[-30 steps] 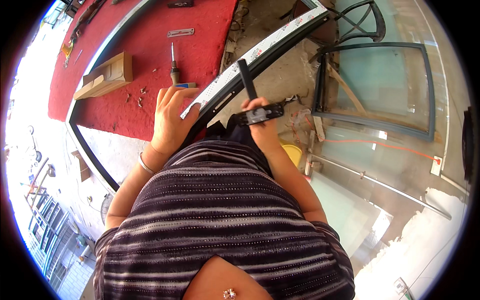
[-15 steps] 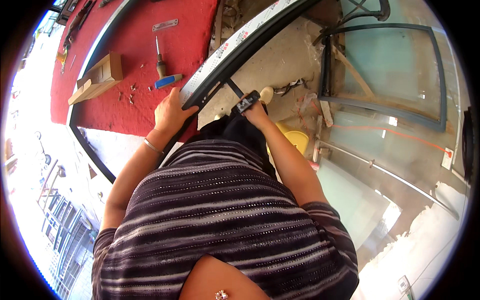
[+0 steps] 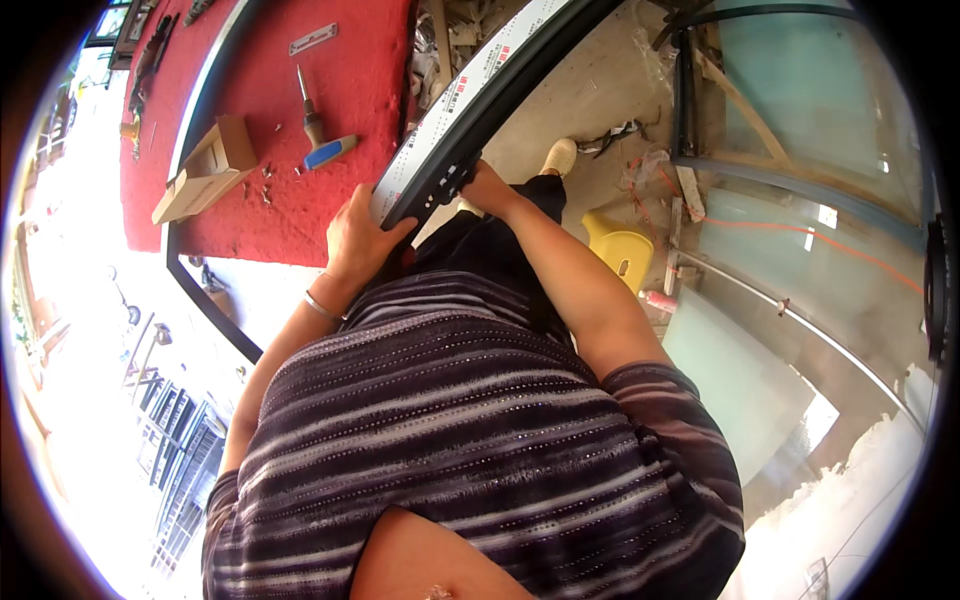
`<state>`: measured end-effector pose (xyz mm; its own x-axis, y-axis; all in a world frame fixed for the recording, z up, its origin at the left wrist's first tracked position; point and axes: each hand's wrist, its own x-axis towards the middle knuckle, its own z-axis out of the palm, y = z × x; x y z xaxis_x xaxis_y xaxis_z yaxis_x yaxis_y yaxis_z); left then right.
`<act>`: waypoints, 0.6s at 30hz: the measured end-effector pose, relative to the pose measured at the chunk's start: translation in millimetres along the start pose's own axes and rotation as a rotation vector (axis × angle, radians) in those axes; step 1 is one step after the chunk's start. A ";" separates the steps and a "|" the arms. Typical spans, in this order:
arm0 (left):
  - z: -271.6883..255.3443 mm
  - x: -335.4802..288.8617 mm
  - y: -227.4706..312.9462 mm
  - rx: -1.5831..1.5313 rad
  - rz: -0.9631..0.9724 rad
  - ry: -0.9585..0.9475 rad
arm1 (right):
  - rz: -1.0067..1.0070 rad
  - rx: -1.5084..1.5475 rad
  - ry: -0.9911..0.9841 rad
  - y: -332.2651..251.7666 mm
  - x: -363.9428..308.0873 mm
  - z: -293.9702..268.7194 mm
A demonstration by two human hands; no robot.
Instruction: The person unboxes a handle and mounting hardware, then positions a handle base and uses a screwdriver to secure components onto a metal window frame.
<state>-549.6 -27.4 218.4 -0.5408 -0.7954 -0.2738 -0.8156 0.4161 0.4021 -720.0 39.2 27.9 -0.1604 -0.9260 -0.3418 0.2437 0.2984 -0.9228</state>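
Note:
A long dark frame (image 3: 478, 118), with white printed film along one face, runs diagonally from my waist toward the top. My left hand (image 3: 362, 240) is closed round its near end, fingers over the film side and thumb against the black side. My right hand (image 3: 488, 187) holds a small black block-shaped fitting (image 3: 458, 172) against the frame's black side, by the slots there. Its fingertips are partly hidden behind the fitting. On the red-covered table (image 3: 290, 225), a screwdriver with a blue T-shaped handle (image 3: 328, 152) lies left of the frame.
An open cardboard box (image 3: 215, 165), a flat metal plate (image 3: 314, 40) and several small bits lie on the red cover. Right of me are a yellow stool (image 3: 615, 245), glass panels (image 3: 745, 375), an orange cord (image 3: 770, 228) and a metal rail (image 3: 840, 345).
My right hand has brought the black fitting left and up against the frame; its projecting bar no longer shows. My left hand keeps its hold, and the view has shifted slightly.

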 end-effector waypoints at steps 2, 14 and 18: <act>0.1 0.9 -1.0 0.016 -0.032 -0.044 | 0.006 0.056 -0.024 2.6 1.6 6.1; 2.9 0.8 -1.7 0.028 -0.021 -0.017 | 0.017 0.074 -0.008 -4.0 0.1 17.3; 2.8 0.4 -0.5 0.062 -0.034 -0.026 | -0.047 0.115 -0.033 -6.7 -5.2 17.7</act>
<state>-550.0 -26.6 215.7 -0.5173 -0.7980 -0.3092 -0.8442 0.4163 0.3378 -703.9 37.9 38.9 -0.1429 -0.9459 -0.2912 0.3450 0.2282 -0.9105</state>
